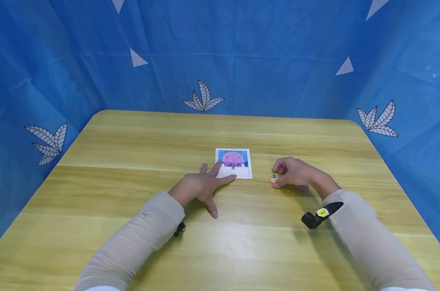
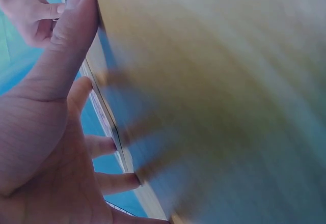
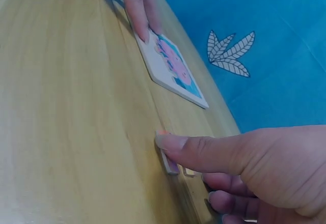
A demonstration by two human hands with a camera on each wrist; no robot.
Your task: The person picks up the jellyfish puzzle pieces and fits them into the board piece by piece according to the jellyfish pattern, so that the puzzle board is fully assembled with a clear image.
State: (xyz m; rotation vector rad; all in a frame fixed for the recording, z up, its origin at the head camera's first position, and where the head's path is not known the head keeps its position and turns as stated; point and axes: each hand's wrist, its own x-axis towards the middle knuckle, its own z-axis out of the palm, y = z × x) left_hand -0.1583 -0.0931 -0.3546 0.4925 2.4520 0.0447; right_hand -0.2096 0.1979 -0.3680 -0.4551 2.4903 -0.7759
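Note:
A square puzzle board (image 1: 245,173) with a white frame lies on the table. Its upper part shows a pink jellyfish on blue, while the lower part is bare white. My left hand (image 1: 201,186) has its fingers spread, with fingertips resting on the board's left and lower edge. To the right of the board, my right hand (image 1: 294,171) pinches a small colourful puzzle piece (image 1: 272,180) by the thumb, close to the tabletop. Another puzzle piece (image 1: 304,187), purplish, lies partly hidden beneath that hand. In the right wrist view the thumb covers much of the held puzzle piece (image 3: 170,166).
The wooden table (image 1: 241,242) has rounded far corners. A blue cloth (image 1: 241,60) with white leaves and triangles hangs behind it and along both sides. A black wrist strap (image 1: 316,218) with a yellow label sits on the right sleeve.

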